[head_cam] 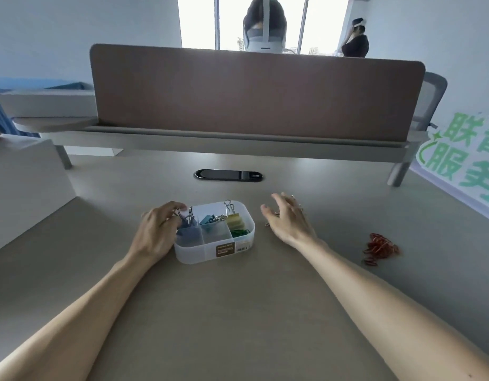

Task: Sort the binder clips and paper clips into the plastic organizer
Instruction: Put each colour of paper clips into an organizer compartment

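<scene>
A clear plastic organizer [210, 255] with several compartments stands mid-desk. Inside it are grey-blue binder clips [189, 231] at the left, light blue binder clips [209, 221] in the middle, yellow binder clips [234, 220] at the right and green paper clips [240, 232] in front of those. My left hand [158, 229] rests on the organizer's left side, its fingers pinched on the wire handle of a grey-blue binder clip. To the right of the organizer my right hand [287, 218] hovers with fingers spread over a few gold paper clips [268, 224]. A pile of red paper clips [379, 247] lies farther right.
A brown divider panel [254, 97] closes the desk's far edge, with a black cable grommet [228, 175] before it. A white box [23, 171] stands at the left. Two people with headsets are beyond the panel. A green-lettered sign [463, 160] is at the right.
</scene>
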A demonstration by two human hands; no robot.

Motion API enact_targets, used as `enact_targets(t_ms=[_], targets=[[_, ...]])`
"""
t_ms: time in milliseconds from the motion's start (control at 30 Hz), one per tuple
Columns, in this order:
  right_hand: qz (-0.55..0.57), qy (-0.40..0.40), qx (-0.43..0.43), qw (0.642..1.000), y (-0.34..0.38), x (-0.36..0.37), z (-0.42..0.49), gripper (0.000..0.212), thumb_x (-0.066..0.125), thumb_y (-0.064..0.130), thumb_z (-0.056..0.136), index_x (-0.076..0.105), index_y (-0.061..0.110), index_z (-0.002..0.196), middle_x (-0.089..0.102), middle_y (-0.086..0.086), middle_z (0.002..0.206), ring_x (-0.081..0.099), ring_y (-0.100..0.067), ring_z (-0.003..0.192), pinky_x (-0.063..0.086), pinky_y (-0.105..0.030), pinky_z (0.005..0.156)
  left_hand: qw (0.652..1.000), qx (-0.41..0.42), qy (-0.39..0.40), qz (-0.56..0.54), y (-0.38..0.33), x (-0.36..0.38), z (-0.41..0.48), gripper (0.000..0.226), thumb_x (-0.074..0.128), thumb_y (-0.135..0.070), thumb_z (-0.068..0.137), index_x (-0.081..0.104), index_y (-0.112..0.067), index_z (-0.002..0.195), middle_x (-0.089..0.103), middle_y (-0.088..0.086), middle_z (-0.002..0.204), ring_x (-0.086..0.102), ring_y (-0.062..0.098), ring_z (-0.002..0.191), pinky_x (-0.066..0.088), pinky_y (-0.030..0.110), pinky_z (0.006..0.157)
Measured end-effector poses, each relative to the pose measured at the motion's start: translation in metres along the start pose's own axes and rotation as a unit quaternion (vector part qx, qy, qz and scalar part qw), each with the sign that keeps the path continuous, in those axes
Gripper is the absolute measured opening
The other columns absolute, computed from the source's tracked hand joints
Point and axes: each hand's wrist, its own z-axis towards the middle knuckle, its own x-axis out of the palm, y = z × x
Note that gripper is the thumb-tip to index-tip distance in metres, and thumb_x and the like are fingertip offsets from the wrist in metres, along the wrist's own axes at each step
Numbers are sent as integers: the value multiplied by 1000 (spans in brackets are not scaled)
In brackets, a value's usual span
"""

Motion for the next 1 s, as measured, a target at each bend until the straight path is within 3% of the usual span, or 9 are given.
enact_targets(t_ms=[67, 133, 267, 400, 467, 600, 700, 833, 1000], targets=[[-56, 17, -1, 998, -1, 4, 6, 75, 35, 71, 83, 31, 28, 144, 20, -7, 157, 12, -26, 146, 6, -50, 116, 1000, -2, 4, -2, 0, 0, -1, 43, 39, -21, 69, 68, -11, 99, 65, 3, 74, 57, 20, 71, 36, 3, 59], [-78, 45, -31, 995, 2, 7, 7, 76, 41, 70, 81, 39, 24, 141, 32, -8, 152, 26, -25, 142, 15, -47, 115, 1000, -4, 2, -7, 1, 0, -2, 42, 40, -21, 69, 69, -11, 98, 65, 2, 70, 56, 15, 67, 37, 4, 59], [-2, 11, -150, 989, 3, -1, -5, 22, 56, 26, 90, 66, 7, 92, 64, -5, 93, 61, -30, 96, 48, -36, 82, 1000, -8, 2, -8, 1, -1, -1, 42, 40, -20, 68, 69, -13, 98, 65, 1, 68, 55, 6, 65, 37, 5, 58], [29, -15, -172, 985, -1, -16, -35, 14, 59, 5, 86, 73, 4, 88, 70, -10, 98, 63, -25, 93, 45, -27, 82, 1000, -6, 14, -3, 2, -1, -3, 43, 40, -21, 67, 69, -14, 99, 66, 1, 73, 56, 13, 68, 39, 9, 59], [36, -6, -176, 984, -3, -22, -52, 14, 61, 2, 84, 74, 6, 87, 71, -9, 95, 64, -23, 88, 40, -18, 76, 1000, 1, 20, -5, 2, 0, -5, 41, 41, -20, 68, 68, -15, 97, 64, -4, 68, 56, 3, 65, 38, 9, 58], [58, 35, -155, 986, -5, -44, -71, 21, 65, 7, 81, 74, 15, 97, 73, -1, 95, 63, -7, 79, 40, -2, 73, 1000, 1, 18, -7, 1, 0, -9, 39, 41, -19, 68, 68, -15, 96, 61, -8, 65, 54, -1, 63, 38, 13, 58], [22, 32, -114, 993, -8, -69, -66, 27, 70, 26, 80, 70, 24, 107, 67, 3, 109, 60, -8, 93, 46, -21, 88, 1000, 7, 19, -11, 0, 1, -11, 37, 42, -19, 69, 68, -17, 94, 63, -4, 67, 55, 11, 64, 41, 19, 60], [-125, 190, -86, 970, -8, -81, -64, 68, 77, 56, 65, 55, 29, 124, 50, 2, 120, 50, -17, 111, 42, -30, 93, 1000, 12, 23, -17, -1, 2, -13, 36, 42, -20, 68, 68, -18, 93, 62, -11, 65, 54, -4, 64, 38, 10, 58], [-141, 198, -125, 962, 2, -73, -64, 46, 82, 36, 65, 65, 21, 105, 59, 3, 95, 55, -15, 89, 42, -24, 70, 999, 20, 25, -21, 0, 2, -12, 36, 42, -20, 69, 67, -16, 94, 63, -10, 65, 54, -3, 64, 36, 7, 57]])
